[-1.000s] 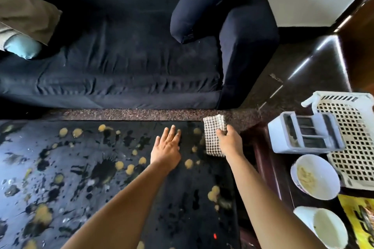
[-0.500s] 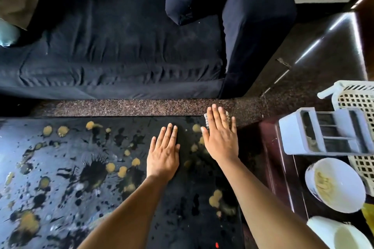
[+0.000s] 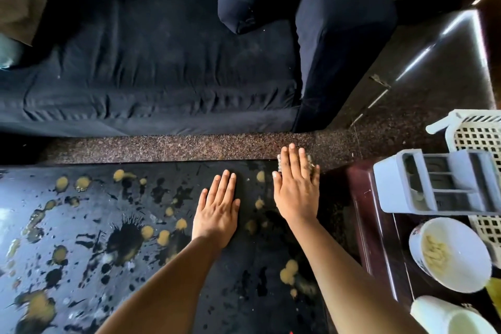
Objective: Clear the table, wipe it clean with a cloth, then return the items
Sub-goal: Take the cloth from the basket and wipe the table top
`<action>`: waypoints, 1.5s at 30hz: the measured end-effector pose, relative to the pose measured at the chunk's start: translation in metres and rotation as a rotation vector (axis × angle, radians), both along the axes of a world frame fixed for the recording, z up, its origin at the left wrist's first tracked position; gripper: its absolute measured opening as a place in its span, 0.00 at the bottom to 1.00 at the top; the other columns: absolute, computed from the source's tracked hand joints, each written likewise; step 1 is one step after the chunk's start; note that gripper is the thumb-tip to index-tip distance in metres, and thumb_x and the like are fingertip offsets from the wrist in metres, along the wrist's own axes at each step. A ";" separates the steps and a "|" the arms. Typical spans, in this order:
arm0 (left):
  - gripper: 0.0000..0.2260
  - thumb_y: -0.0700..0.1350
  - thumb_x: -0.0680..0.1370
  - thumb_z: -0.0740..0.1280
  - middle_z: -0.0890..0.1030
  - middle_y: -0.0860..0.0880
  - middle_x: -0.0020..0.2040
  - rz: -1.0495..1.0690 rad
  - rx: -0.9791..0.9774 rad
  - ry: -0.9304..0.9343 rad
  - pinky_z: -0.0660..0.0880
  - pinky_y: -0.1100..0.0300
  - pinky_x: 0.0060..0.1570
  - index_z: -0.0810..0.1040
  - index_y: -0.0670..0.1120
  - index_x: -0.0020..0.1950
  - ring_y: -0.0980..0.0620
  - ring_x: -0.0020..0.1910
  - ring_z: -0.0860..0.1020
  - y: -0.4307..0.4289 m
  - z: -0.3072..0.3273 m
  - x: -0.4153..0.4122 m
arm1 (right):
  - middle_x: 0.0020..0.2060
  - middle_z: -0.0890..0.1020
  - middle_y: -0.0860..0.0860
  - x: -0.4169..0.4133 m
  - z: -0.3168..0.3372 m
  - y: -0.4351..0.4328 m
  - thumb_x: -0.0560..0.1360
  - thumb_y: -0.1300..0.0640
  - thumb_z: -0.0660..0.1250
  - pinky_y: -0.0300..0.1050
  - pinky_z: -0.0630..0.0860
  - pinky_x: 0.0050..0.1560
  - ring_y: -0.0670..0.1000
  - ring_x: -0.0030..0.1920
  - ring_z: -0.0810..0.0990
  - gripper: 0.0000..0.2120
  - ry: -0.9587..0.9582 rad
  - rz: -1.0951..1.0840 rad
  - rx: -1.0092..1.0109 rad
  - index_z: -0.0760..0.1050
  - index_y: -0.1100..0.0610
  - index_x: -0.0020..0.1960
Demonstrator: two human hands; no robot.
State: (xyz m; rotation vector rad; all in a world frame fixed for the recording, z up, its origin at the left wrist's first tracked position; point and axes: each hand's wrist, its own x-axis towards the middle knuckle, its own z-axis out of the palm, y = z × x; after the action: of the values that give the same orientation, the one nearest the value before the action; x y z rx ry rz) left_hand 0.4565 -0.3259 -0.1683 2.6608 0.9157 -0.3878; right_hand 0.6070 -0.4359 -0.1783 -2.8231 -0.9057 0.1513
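Wiping: my right hand (image 3: 296,190), fingers straight, presses the checked cloth (image 3: 279,163) onto the glossy black splattered surface's (image 3: 81,225) far corner; my left hand (image 3: 217,211) lies flat. Next, I'd sweep leftward.

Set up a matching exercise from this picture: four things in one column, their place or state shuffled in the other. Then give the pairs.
Things
1. left hand
2. right hand
3. checked cloth
4. bowl with yellowish bits

Place or state
a. on the dark wooden side table, at the right
b. flat on the spattered table, nothing under it
c. at the table's far right corner, mostly hidden under a palm
d. fingers straight, pressing down on cloth

Pairs: 1-b, 2-d, 3-c, 4-a
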 end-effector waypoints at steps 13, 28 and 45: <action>0.28 0.53 0.83 0.46 0.29 0.56 0.73 -0.032 -0.212 0.143 0.34 0.54 0.72 0.32 0.51 0.76 0.59 0.70 0.29 0.017 0.011 0.008 | 0.75 0.61 0.50 0.004 0.000 -0.005 0.79 0.46 0.49 0.63 0.64 0.67 0.56 0.75 0.58 0.26 -0.004 -0.058 -0.012 0.60 0.52 0.75; 0.28 0.54 0.83 0.46 0.27 0.56 0.72 -0.025 -0.203 0.160 0.34 0.53 0.72 0.31 0.52 0.75 0.56 0.73 0.31 0.016 0.007 0.008 | 0.75 0.60 0.53 -0.010 0.000 0.008 0.79 0.45 0.51 0.62 0.61 0.70 0.56 0.75 0.57 0.29 0.012 -0.114 -0.012 0.57 0.57 0.76; 0.28 0.55 0.83 0.46 0.28 0.57 0.73 -0.023 -0.193 0.151 0.34 0.54 0.72 0.31 0.53 0.75 0.56 0.74 0.30 0.017 0.004 0.009 | 0.75 0.62 0.51 -0.027 -0.001 0.022 0.79 0.45 0.49 0.59 0.60 0.71 0.55 0.75 0.59 0.28 -0.021 0.122 0.020 0.60 0.55 0.75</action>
State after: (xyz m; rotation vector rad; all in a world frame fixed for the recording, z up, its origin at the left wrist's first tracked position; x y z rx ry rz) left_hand 0.4651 -0.3093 -0.1647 2.4942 0.8435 -0.6559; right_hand 0.5804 -0.4138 -0.1791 -2.7566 -1.0778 0.1272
